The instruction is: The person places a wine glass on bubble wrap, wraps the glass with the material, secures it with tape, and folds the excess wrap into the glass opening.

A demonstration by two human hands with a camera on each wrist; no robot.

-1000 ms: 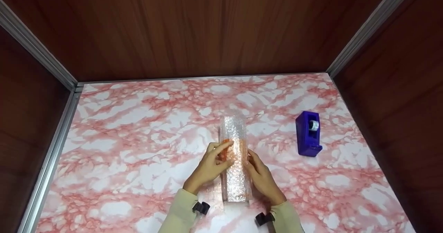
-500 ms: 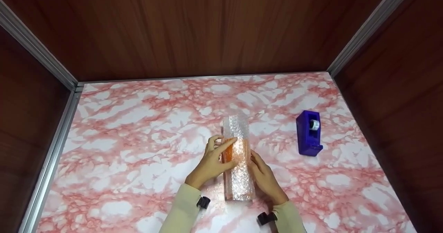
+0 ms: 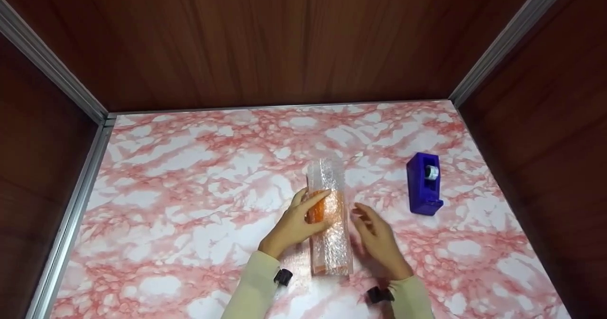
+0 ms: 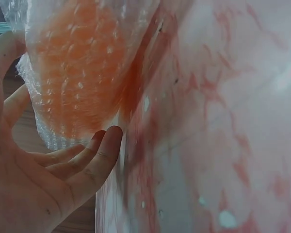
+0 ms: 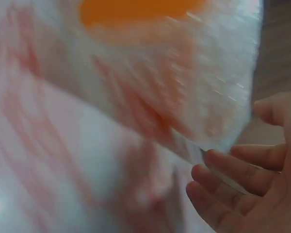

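A long bundle of clear bubble wrap (image 3: 335, 250) lies lengthwise on the table, with an orange object (image 3: 318, 210) showing through its middle; its kind is hidden by the wrap. My left hand (image 3: 296, 222) holds the bundle from the left, thumb and forefinger across its top. In the left wrist view the other fingers (image 4: 89, 167) sit low along the bundle's side. My right hand (image 3: 379, 238) is just off the bundle's right side, fingers loosely bent and holding nothing. The right wrist view shows its fingertips close to the edge of the wrap (image 5: 218, 97).
A purple tape dispenser (image 3: 423, 184) with a roll of clear tape (image 3: 431, 172) stands to the right of the bundle. The table (image 3: 189, 191) has a red and white marbled top. Dark wood panels (image 3: 275, 44) with metal rails enclose it at the back and sides.
The bundle has shifted slightly right, with my left hand moving along with it. My right hand has come away from the bundle's side and moved right.
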